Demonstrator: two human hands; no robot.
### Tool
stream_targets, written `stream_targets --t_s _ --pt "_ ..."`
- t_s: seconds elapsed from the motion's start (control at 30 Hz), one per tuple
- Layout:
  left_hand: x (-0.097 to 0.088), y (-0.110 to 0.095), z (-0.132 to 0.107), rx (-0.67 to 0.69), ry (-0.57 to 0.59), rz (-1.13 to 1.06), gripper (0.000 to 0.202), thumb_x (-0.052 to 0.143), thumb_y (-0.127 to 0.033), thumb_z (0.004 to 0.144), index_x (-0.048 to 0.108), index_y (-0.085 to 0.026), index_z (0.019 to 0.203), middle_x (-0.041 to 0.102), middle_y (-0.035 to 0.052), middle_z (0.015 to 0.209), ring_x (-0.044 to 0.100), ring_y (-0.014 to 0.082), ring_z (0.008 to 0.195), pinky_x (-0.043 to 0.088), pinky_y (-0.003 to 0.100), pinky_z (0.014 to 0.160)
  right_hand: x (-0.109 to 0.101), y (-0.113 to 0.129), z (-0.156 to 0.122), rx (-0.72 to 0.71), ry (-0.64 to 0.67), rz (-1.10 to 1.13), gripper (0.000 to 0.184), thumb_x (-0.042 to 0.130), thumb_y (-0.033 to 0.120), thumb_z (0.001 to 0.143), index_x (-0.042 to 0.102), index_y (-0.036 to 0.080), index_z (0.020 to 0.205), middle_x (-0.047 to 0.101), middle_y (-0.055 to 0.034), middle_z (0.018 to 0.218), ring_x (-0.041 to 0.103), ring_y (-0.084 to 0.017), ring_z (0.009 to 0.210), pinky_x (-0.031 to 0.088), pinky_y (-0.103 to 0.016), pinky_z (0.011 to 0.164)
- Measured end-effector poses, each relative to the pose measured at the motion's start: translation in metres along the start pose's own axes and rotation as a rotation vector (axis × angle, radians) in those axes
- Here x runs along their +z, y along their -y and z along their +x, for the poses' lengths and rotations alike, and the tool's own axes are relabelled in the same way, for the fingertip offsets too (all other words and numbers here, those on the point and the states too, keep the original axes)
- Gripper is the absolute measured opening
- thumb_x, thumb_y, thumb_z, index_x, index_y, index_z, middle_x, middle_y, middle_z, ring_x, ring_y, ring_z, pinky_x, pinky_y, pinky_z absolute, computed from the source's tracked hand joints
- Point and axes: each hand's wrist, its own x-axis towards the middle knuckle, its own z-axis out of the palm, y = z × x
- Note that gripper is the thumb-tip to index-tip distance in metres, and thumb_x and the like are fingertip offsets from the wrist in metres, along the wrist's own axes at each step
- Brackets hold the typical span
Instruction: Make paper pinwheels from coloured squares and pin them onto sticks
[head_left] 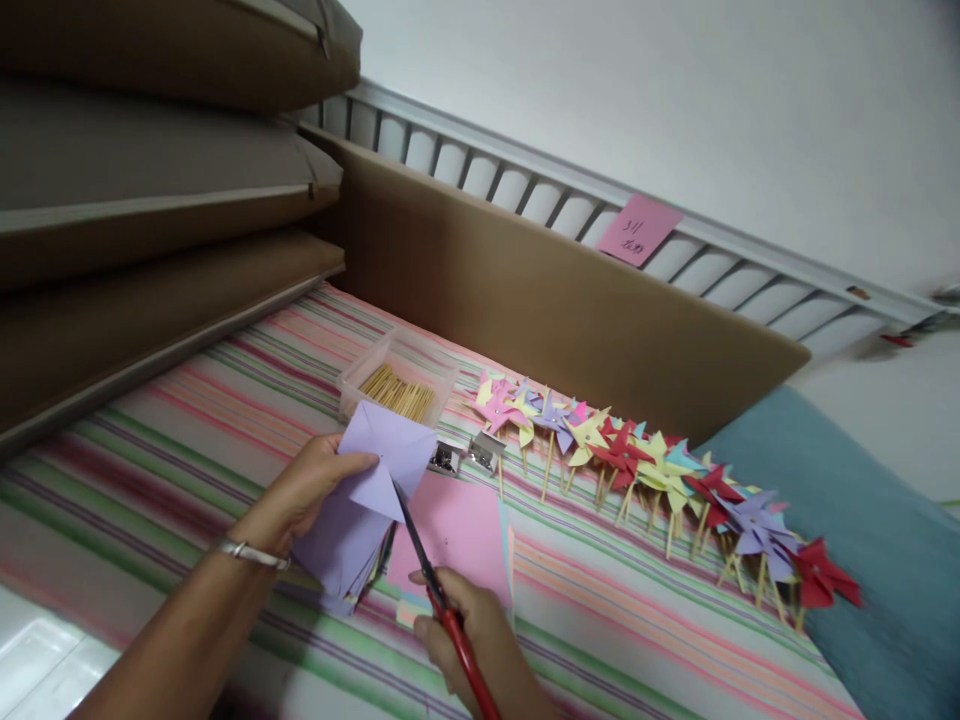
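Observation:
My left hand [319, 485] pinches the left edge of a square of lilac paper [397, 440], its thumb lying on top. My right hand [480, 640] holds red-handled scissors [442, 600], whose dark blades reach into the lower side of the square, where a slit shows. Under my left hand lies a stack of lilac sheets [337, 545]. Beside it rests a pile of pink paper [465, 530] with other colours beneath. Two small boxes stand just behind: one with dark pins [445, 458], one with shiny metal bits [486, 452].
Wooden sticks fill a clear plastic box [349, 385] at the back. Paper pinwheels on sticks [622, 455] lie in a long row to the right. A brown board [525, 290] leans on a white rail; thick cushions [172, 160] are stacked at left. Striped cloth [600, 600] covers the surface.

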Motion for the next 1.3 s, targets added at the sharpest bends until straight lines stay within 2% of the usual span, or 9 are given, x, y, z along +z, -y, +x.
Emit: stream_targets --t_s 0.1,0.17,0.27,0.4,0.63,0.83,0.97,1.07,1.3 --pt "-0.005 -0.004 0.000 0.003 -0.059 -0.013 0.021 0.075 -0.022 0.056 0.071 -0.012 0.073 0.072 0.0049 0.062 0.063 0.0176 0.053 0.045 0.025 0.053 -0.014 -0.010 -0.003 0.017 0.082 0.010 0.040 0.050 0.015 0.075 0.059 0.021 0.114 0.052 0.0051 0.056 0.047 -0.011 0.046 0.038 -0.020 0.045" --pt "-0.006 -0.005 -0.002 -0.018 -0.028 0.005 0.021 0.075 -0.023 0.056 0.071 -0.011 0.073 0.072 0.0056 0.063 0.063 0.0181 0.054 0.045 0.025 0.052 -0.023 -0.018 -0.002 -0.030 0.087 0.070 0.044 0.049 0.013 0.075 0.054 0.021 0.118 0.060 0.0025 0.064 0.056 -0.014 0.055 0.044 -0.023 0.052" --pt "0.000 -0.001 -0.005 -0.073 0.119 0.074 0.020 0.074 -0.024 0.056 0.071 -0.011 0.071 0.072 0.0061 0.062 0.063 0.0190 0.053 0.045 0.026 0.052 -0.030 -0.021 0.003 -0.121 -0.117 0.245 0.039 0.054 0.020 0.078 0.049 0.020 0.117 0.066 -0.0038 0.081 0.062 -0.017 0.070 0.049 -0.029 0.063" --pt "0.021 0.017 -0.007 -0.144 0.362 0.252 0.018 0.070 -0.019 0.058 0.071 -0.012 0.074 0.072 0.0052 0.064 0.061 0.0181 0.053 0.044 0.025 0.053 -0.032 -0.011 0.005 -0.164 -0.381 0.522 0.042 0.053 0.037 0.083 0.043 0.019 0.119 0.061 -0.0043 0.085 0.060 -0.016 0.063 0.049 -0.030 0.057" --pt "0.046 0.043 -0.006 -0.198 0.572 0.416 0.013 0.067 -0.018 0.060 0.072 -0.011 0.071 0.069 0.0025 0.061 0.058 0.0158 0.053 0.040 0.023 0.053 -0.033 -0.015 0.008 -0.133 -0.247 0.517 0.045 0.060 0.016 0.067 0.050 0.021 0.111 0.046 0.0057 0.068 0.044 -0.008 0.049 0.033 -0.017 0.040" --pt "0.063 0.053 -0.009 -0.200 0.434 0.140 0.022 0.070 -0.034 0.069 0.069 -0.014 0.077 0.068 0.0030 0.062 0.058 0.0144 0.053 0.040 0.021 0.048 -0.034 -0.024 0.016 -0.166 -0.508 0.595 0.037 0.060 0.018 0.069 0.052 0.021 0.104 0.043 0.0064 0.068 0.043 -0.007 0.051 0.036 -0.018 0.046" --pt "0.083 0.061 -0.019 -0.254 0.341 -0.019 0.029 0.072 -0.033 0.069 0.068 -0.017 0.093 0.072 0.0067 0.079 0.066 0.0218 0.071 0.051 0.030 0.063 -0.031 -0.026 0.019 -0.218 -0.680 0.659 0.035 0.059 0.023 0.072 0.050 0.022 0.106 0.046 0.0031 0.079 0.051 -0.012 0.065 0.043 -0.023 0.057" --pt "0.090 0.065 -0.021 -0.232 0.311 -0.109 0.029 0.074 -0.028 0.067 0.068 -0.016 0.093 0.073 0.0080 0.082 0.067 0.0228 0.071 0.053 0.034 0.069 -0.029 -0.025 0.018 -0.219 -0.746 0.590 0.035 0.058 0.024 0.074 0.049 0.022 0.108 0.049 0.0005 0.088 0.053 -0.014 0.075 0.045 -0.026 0.066" --pt "0.092 0.065 -0.023 -0.174 0.249 -0.215 0.012 0.076 -0.024 0.065 0.066 -0.017 0.062 0.070 0.0003 0.065 0.064 0.0158 0.065 0.050 0.025 0.066 -0.030 -0.023 0.016 -0.247 -0.859 0.564 0.032 0.056 0.024 0.078 0.047 0.022 0.109 0.048 0.0012 0.087 0.051 -0.014 0.080 0.043 -0.028 0.074"
